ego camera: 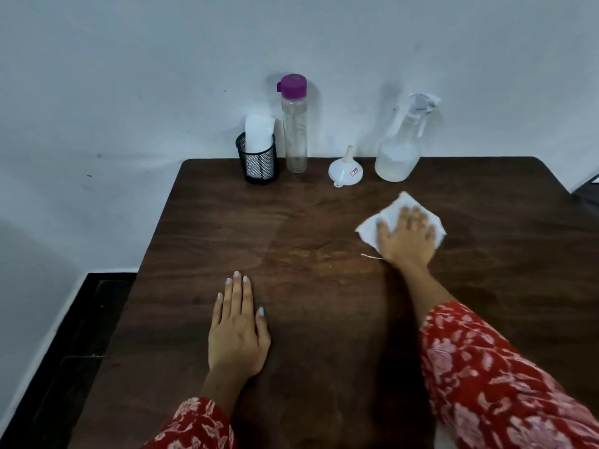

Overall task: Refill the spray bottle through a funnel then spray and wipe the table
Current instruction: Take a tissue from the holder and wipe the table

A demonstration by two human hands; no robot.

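Note:
My right hand [406, 236] presses flat on a white tissue [393, 212] on the dark wooden table [308, 241], right of centre. Palm down, my left hand [238, 328] rests on the wood near the front left, holding nothing. A clear spray bottle [400, 147] with liquid in its base stands at the back right, its trigger head on. Beside it, to the left, a white funnel [345, 170] sits upside down, spout up. Further left stands a tall clear bottle [294, 124] with a purple cap, which looks nearly empty.
A black mesh cup [256, 162] holding white tissues stands at the back, left of the tall bottle. All items line up against the pale wall. The table's left edge drops to a dark floor [81, 335].

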